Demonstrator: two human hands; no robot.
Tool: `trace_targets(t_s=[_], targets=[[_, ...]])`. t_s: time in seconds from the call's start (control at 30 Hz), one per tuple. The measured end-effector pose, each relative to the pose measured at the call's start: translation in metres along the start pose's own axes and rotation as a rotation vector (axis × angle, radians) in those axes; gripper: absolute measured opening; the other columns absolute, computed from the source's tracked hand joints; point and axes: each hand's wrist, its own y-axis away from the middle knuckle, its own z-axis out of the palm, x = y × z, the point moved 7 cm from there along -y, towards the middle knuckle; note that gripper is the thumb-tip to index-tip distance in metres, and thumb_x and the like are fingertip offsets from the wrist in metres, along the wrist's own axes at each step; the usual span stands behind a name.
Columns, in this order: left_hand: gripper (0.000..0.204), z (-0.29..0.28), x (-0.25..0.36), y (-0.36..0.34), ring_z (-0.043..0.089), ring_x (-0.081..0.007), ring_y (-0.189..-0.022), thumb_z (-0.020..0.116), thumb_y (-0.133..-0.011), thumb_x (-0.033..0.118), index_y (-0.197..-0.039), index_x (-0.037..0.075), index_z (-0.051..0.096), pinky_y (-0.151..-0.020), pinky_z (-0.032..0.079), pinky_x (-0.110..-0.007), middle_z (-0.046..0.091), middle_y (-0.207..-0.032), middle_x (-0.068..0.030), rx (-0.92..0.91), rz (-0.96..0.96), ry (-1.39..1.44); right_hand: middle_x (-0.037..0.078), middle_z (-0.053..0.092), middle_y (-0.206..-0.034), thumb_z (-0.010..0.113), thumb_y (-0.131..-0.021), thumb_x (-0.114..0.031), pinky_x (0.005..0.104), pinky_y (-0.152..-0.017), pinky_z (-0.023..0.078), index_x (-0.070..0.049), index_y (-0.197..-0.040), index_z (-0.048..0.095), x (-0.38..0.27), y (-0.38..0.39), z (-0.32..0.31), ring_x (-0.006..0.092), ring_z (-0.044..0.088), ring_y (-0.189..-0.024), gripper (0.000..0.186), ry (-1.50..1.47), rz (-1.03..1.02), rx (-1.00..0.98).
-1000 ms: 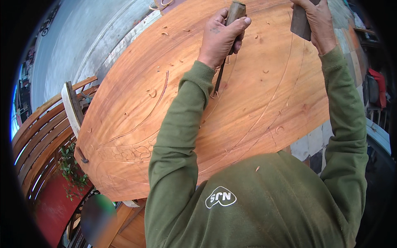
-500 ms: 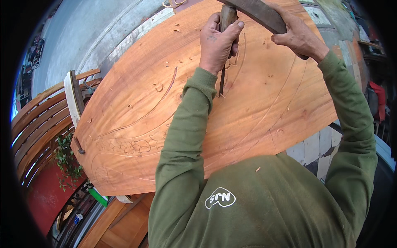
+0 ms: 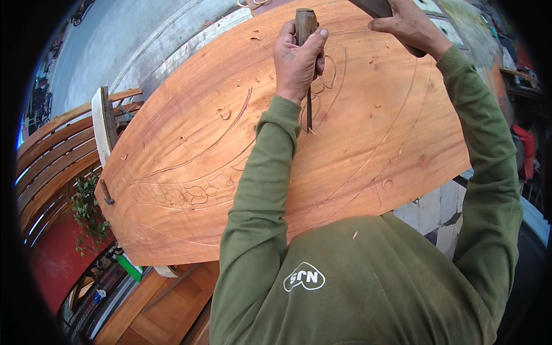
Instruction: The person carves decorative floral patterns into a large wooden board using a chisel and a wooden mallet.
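My left hand (image 3: 298,60) is wrapped around the wooden handle of a carving chisel (image 3: 306,27), which stands nearly upright. Its dark blade comes out below the fist, with the tip on a large reddish-brown wooden panel (image 3: 402,167). In my right hand (image 3: 413,27) is a dark wooden mallet (image 3: 375,6), held up at the top right and apart from the chisel; the frame's upper edge cuts it off. Carved lines (image 3: 198,192) of leaves, flowers and long curves run over the panel, and small curled shavings (image 3: 225,114) lie scattered on it.
A bent metal peg (image 3: 107,192) lies at the panel's left corner. Further left are a slatted wooden bench (image 3: 54,149), a leafy plant (image 3: 89,215) and a red surface (image 3: 60,264). Panelled woodwork (image 3: 167,305) is below. Grey pavement (image 3: 155,43) stretches beyond the far edge.
The mallet has moved up and right, away from the top of the chisel handle. My left hand keeps its grip on the chisel, whose handle now leans slightly more left.
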Motion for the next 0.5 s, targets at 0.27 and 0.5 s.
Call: trace_targets(t_s=[0.27, 0.5], targets=[[0.027, -0.012, 0.002, 0.000, 0.051, -0.0063, -0.046, 0.078, -0.095, 0.020, -0.107, 0.005, 0.059, -0.041, 0.040, -0.022, 0.059, -0.069, 0.0005, 0.092, -0.022, -0.075, 0.022, 0.068, -0.120, 0.069, -0.079, -0.007, 0.0404, -0.094, 0.055, -0.006, -0.155, 0.043, -0.032, -0.001, 0.038, 0.0313, 0.067, -0.106, 0.080, -0.043, -0.170, -0.184], [0.026, -0.002, 0.057, 0.045, 0.052, -0.0067, -0.046, 0.075, -0.098, 0.019, -0.109, 0.003, 0.058, -0.037, 0.042, -0.023, 0.056, -0.069, -0.0002, 0.073, 0.109, 0.048, 0.020, 0.066, -0.127, 0.072, -0.080, -0.006, 0.0392, -0.101, 0.052, -0.006, -0.155, 0.043, -0.059, 0.029, 0.019, 0.0275, 0.064, -0.119, 0.080, -0.270, -0.177, -0.180]])
